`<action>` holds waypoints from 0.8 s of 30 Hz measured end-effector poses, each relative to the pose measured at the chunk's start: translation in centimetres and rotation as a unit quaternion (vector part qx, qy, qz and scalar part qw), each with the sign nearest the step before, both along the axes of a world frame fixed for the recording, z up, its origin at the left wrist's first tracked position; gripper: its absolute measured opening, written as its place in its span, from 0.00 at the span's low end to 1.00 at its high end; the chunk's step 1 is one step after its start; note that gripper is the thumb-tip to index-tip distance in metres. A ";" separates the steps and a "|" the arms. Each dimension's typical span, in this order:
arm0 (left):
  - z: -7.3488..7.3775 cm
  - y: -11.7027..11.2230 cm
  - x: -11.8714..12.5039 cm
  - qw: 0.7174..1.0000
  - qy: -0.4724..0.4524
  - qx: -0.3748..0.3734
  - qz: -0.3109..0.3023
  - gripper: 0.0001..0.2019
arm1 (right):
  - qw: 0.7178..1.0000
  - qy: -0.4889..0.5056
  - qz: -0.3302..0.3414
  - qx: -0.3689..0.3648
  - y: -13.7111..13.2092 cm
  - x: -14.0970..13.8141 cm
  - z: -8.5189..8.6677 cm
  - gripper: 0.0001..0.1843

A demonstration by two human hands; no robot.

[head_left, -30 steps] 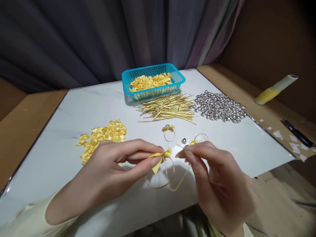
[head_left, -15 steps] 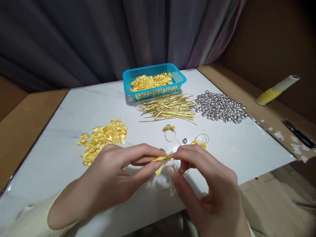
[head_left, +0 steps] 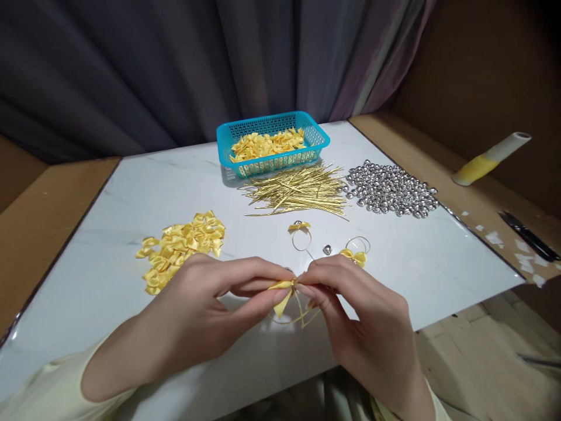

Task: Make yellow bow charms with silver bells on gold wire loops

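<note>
My left hand (head_left: 193,310) pinches a yellow satin ribbon bow (head_left: 284,298) between thumb and fingers, one tail hanging down. My right hand (head_left: 372,327) meets it at the bow's middle, its thumb and index finger pressed together on a thin gold wire (head_left: 284,322). The wire curves below the bow in a loose loop, and its hold at the knot is hidden by fingertips. Just beyond lie a wire ring with a bow (head_left: 299,227), a loose silver heart bead (head_left: 327,249) and a second bow on a wire ring (head_left: 355,257), partly behind my right hand.
Yellow bows (head_left: 186,242) lie heaped at the left. A blue basket (head_left: 274,161) with more bows stands at the back, behind gold wires (head_left: 302,190). Silver beads (head_left: 390,187) are piled at the right, near a tube (head_left: 493,158), a black-handled tool (head_left: 528,237) and white scraps.
My right thumb has come up to the index finger, closing the pinch beside the bow. The wire loop below has shifted and looks tighter. My left hand keeps its hold.
</note>
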State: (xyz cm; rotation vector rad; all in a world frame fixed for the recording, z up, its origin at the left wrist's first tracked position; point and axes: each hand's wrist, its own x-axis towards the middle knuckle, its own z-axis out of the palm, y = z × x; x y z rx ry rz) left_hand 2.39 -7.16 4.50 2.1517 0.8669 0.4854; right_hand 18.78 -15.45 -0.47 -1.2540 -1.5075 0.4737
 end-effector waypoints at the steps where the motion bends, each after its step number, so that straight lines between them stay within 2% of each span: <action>1: 0.0 0.0 0.0 1.000 0.004 -0.006 0.002 0.07 | 1.000 0.000 -0.003 -0.001 0.0 0.0 0.0 0.11; 11: 0.3 0.1 0.2 0.995 0.015 -0.089 0.034 0.06 | 1.000 0.013 -0.025 0.002 0.1 -0.3 0.1 0.10; 24: 0.5 -0.3 0.3 0.992 0.007 -0.116 0.057 0.07 | 0.999 0.025 -0.039 -0.010 -0.1 -0.6 0.3 0.09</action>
